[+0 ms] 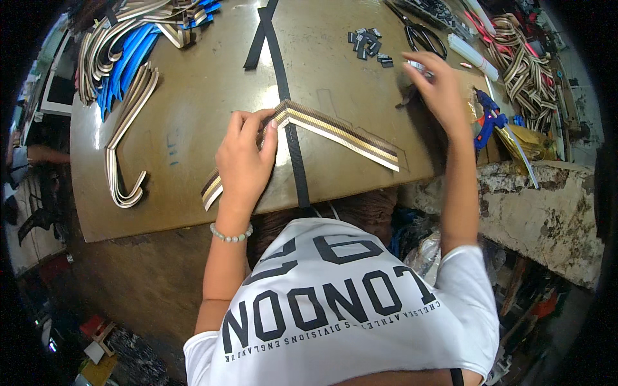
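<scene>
A striped woven strap point(341, 132) in brown, tan and white lies on the table, bent to a point near its middle. My left hand point(248, 151) grips it just left of the bend, fingers curled over that arm. Beneath the bend runs a long black strap point(296, 157), reaching the near table edge. My right hand point(438, 87) is raised at the right with thumb and forefinger curled together around something small and pale that I cannot make out. Close by it lie several small black clips point(365, 44). A blurred dark piece point(407, 96) shows below its fingertips.
Black-handled scissors point(421, 38) and translucent sticks point(473, 56) lie at the far right. A blue glue gun point(487, 119) sits by the right edge, near bundled striped straps point(524, 71). More striped straps point(132, 103) and blue strips point(132, 55) lie at the left.
</scene>
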Available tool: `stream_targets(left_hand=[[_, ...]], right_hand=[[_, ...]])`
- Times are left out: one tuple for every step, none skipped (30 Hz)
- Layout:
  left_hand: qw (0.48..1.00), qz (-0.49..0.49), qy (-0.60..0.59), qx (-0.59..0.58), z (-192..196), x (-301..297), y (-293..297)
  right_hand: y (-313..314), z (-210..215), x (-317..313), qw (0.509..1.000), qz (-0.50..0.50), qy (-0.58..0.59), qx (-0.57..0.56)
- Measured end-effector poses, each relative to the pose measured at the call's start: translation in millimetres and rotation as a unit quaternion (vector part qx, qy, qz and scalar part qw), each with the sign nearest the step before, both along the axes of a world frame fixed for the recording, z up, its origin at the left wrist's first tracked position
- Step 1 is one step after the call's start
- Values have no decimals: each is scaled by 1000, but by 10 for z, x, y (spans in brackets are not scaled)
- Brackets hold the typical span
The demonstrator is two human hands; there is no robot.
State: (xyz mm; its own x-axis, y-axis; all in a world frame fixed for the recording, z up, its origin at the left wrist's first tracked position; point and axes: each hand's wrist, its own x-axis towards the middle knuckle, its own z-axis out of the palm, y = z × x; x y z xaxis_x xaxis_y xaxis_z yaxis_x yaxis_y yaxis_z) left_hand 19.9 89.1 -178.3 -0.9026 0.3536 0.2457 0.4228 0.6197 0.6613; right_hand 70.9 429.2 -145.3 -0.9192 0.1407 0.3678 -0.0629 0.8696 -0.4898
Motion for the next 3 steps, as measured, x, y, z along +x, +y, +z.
stream_targets(left_hand=[[1000,-1,4,3,-4,-9,-7],[1000,0,6,-2,-13,-15,-13],[1000,1,9,-5,-26,-23,-17]], right_hand=[[-26,-49,-213,997,5,-27,68],[-24,-64,-331,993,9,-97,63],[-15,-77,-396,982,1,-180,59]])
